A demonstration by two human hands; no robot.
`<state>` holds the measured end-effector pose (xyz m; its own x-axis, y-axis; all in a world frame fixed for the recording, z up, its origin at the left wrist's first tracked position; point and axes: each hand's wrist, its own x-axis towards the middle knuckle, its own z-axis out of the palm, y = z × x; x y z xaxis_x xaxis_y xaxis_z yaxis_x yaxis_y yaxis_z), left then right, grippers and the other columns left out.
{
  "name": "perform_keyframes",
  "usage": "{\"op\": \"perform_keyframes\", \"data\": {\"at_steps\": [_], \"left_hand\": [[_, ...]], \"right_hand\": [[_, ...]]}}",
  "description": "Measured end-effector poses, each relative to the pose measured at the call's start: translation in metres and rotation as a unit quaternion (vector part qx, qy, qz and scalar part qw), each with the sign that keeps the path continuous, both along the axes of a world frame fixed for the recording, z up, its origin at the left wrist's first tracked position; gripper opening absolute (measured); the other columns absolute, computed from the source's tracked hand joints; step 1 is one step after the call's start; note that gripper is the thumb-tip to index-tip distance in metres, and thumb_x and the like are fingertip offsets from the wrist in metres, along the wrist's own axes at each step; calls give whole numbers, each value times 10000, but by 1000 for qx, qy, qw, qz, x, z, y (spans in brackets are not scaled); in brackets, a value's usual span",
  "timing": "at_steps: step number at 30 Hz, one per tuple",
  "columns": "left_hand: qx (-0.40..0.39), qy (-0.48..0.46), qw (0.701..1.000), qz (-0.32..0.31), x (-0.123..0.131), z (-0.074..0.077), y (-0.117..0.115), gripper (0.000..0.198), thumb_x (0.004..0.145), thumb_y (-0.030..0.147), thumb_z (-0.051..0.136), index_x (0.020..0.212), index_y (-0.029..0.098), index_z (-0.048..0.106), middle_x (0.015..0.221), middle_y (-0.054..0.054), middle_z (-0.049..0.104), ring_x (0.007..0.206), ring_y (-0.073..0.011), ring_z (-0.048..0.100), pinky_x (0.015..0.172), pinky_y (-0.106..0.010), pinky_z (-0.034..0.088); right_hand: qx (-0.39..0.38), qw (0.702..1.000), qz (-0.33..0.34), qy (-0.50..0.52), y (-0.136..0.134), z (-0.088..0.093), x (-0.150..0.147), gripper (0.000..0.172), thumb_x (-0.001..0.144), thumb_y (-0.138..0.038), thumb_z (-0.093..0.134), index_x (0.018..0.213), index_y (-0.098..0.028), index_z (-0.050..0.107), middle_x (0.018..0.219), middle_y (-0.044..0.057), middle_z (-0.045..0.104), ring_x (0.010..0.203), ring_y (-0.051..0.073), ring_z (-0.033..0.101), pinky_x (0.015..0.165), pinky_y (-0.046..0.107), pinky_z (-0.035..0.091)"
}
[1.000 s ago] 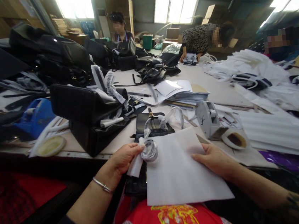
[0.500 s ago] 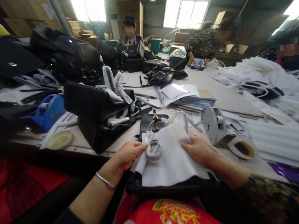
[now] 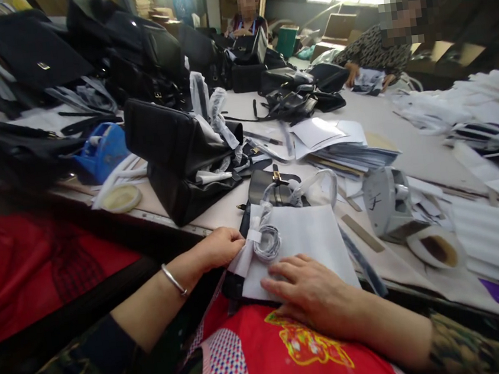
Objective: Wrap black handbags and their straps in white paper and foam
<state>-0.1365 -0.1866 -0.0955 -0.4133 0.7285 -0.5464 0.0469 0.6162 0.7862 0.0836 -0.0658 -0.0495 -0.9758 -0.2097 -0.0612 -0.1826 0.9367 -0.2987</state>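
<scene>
A black handbag (image 3: pixel 232 287) lies at the table's front edge, half hidden under a white foam sheet (image 3: pixel 314 228). On the sheet's left side rests a coiled strap in clear wrap (image 3: pixel 268 243), beside a white-wrapped strip (image 3: pixel 243 259). My left hand (image 3: pixel 220 248) is closed at the bag's left edge, its fingertips partly hidden. Spread over the lower part of the sheet, my right hand (image 3: pixel 307 291) lies flat with its fingers apart. The bag's black flap with a gold buckle (image 3: pixel 271 186) shows beyond the sheet.
An upright black bag (image 3: pixel 179 158) stands to the left, near a blue tape dispenser (image 3: pixel 103 152). On the right are a grey tape dispenser (image 3: pixel 382 203), a tape roll (image 3: pixel 436 247) and a paper stack (image 3: pixel 347 147). Co-workers (image 3: pixel 375 49) are across the table.
My right hand has left the foam sheet's right edge and moved inward, now flat on its lower part. My left hand has shifted from beside the coiled strap to the bag's left edge.
</scene>
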Motion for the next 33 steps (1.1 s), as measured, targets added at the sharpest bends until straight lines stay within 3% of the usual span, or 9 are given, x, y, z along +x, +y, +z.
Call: {"op": "perform_keyframes", "data": {"at_steps": [7, 12, 17, 23, 28, 30, 33], "left_hand": [[-15, -59, 996, -64, 6, 8, -25, 445, 804, 607, 543, 788, 168, 615, 685, -13, 589, 630, -182, 572, 475, -262, 499], [-7, -73, 996, -58, 12, 4, -27, 533, 722, 686, 626, 749, 157, 572, 638, 7, 548, 569, -133, 510, 469, -224, 441], [34, -144, 988, -35, 9, -3, -26, 571, 683, 710, 675, 717, 153, 550, 583, 37, 489, 514, -89, 430, 450, -191, 364], [49, -180, 982, 11, 9, -10, -30, 556, 656, 673, 734, 707, 152, 546, 551, 52, 469, 487, -75, 410, 442, -185, 360], [48, -193, 980, 14, 10, -9, -29, 562, 628, 671, 756, 684, 153, 545, 534, 53, 468, 479, -74, 409, 434, -182, 359], [45, -189, 981, 14, 11, -8, -27, 575, 605, 679, 765, 665, 152, 544, 521, 54, 465, 472, -71, 404, 433, -183, 363], [38, -185, 982, 25, 12, -8, -27, 579, 592, 678, 769, 674, 146, 557, 528, 48, 480, 475, -69, 415, 432, -177, 367]], "right_hand": [[78, 995, -5, -68, -21, -28, -26, 170, 950, -246, 514, 1025, -174, 648, 934, 103, 631, 807, 224, 579, 671, 332, 447], [115, 990, 4, -83, -33, -33, -25, 187, 925, -141, 480, 901, -115, 663, 826, 129, 628, 696, 215, 602, 523, 316, 411], [137, 984, -73, -90, -45, -29, -36, 230, 932, -129, 440, 865, -120, 660, 802, 145, 639, 688, 251, 643, 488, 316, 402], [120, 989, 50, -67, -42, -30, -45, 226, 958, -168, 427, 945, -113, 645, 816, 122, 654, 677, 228, 640, 495, 307, 408], [111, 988, 88, -57, -39, -32, -39, 217, 958, -175, 429, 932, -127, 639, 811, 102, 650, 653, 223, 634, 473, 305, 397], [116, 987, 88, -69, -44, -31, -42, 219, 955, -174, 434, 903, -119, 640, 803, 120, 652, 663, 227, 641, 480, 296, 409], [123, 988, 33, -84, -53, -32, -50, 239, 955, -151, 410, 910, -105, 641, 801, 147, 660, 682, 241, 656, 505, 304, 446]]}}
